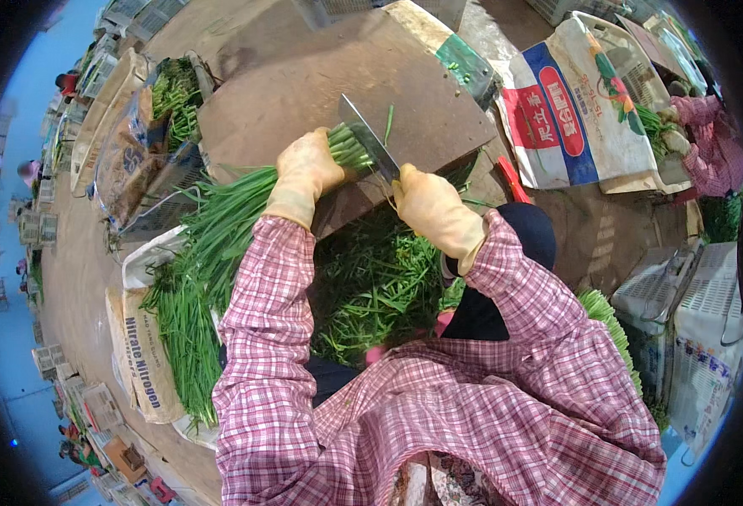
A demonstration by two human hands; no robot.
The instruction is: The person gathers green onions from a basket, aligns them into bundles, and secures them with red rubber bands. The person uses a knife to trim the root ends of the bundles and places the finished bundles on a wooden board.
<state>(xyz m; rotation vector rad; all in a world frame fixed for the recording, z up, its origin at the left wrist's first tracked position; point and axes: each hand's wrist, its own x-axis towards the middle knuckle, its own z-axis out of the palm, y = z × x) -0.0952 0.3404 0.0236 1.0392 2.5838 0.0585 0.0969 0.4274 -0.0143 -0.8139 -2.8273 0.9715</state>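
My left hand (308, 166), in a pale rubber glove, grips a bundle of long green stalks (245, 199), probably garlic chives or scallions, whose pale stem ends point right over a brown board (270, 101). In my gloved right hand (431, 199) is the handle of a wide-bladed knife (371, 140). The blade lies across the bundle's stem ends, close beside them; whether it touches them I cannot tell. One loose green piece (388, 124) rests on the board just beyond the blade. The bundle's leaves hang left over more green stalks (188, 341).
Cut greens (377, 284) lie below the board, between my legs. Left stands a plastic-lined crate of greens (175, 107). At right are a printed sack (573, 114), red strips (511, 180), plastic crates (656, 284) and a co-worker's checked sleeve (712, 148). A printed sack (147, 360) is at lower left.
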